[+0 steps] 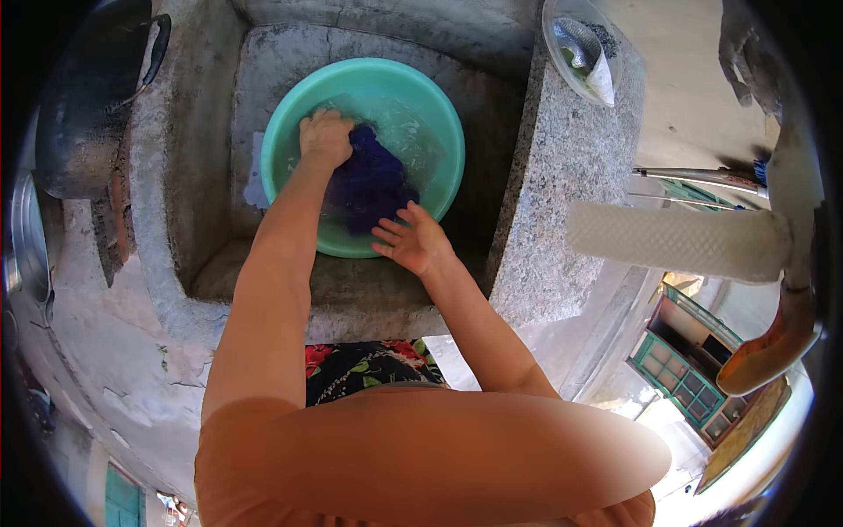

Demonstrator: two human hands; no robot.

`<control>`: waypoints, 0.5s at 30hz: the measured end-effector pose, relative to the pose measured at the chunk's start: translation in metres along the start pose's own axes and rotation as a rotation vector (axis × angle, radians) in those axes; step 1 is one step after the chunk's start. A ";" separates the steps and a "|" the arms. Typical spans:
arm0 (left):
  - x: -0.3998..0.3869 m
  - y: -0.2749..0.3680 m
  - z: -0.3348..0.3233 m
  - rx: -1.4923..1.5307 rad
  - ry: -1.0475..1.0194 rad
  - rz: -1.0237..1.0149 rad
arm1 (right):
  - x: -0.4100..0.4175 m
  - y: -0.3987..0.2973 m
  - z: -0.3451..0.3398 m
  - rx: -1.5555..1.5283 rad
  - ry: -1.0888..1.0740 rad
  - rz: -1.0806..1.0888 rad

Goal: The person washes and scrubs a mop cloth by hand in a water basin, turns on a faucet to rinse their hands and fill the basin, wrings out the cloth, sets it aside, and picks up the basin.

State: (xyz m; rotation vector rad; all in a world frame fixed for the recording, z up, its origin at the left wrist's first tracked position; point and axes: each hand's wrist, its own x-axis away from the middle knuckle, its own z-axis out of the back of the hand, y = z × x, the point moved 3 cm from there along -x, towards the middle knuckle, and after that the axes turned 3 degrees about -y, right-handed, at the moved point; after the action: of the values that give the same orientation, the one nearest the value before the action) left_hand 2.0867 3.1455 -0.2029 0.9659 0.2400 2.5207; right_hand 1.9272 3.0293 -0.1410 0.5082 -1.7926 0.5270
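A round turquoise plastic basin [454,155] of cloudy water stands inside a concrete sink [263,59] in front of me. Dark purple cloth [372,171] lies bunched in the water, partly sunk. My left hand [326,136] is curled at the cloth's upper left side and gripping it, with the fingertips hidden. At the basin's near right rim is my right hand [413,238], its fingers spread and nothing held in it. The cloth's lower right edge lies just beyond those fingers.
On the right, a speckled stone ledge [540,217] bears a clear plastic bowl [583,53] with a silvery packet in it. A pale mesh-textured cylinder [678,240] juts in beside the ledge. A blackened pot [85,132] with a handle stands at left.
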 end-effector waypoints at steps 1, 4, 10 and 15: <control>0.010 -0.006 0.000 0.076 0.204 0.085 | -0.001 0.002 -0.004 -0.013 -0.007 -0.047; 0.044 -0.009 -0.005 0.768 0.227 0.145 | -0.005 0.014 -0.033 0.011 0.053 -0.184; 0.166 0.103 0.047 1.061 0.391 -0.450 | -0.037 -0.017 -0.022 0.131 -0.639 0.229; 0.201 0.137 0.054 0.973 0.472 -0.395 | -0.016 -0.015 -0.023 -0.046 -0.940 -0.360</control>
State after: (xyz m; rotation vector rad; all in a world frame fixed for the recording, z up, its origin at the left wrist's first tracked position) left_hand 1.9442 3.1135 -0.0009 0.4878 1.7145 2.1602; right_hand 1.9578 3.0325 -0.1488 1.1473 -2.4949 -0.0437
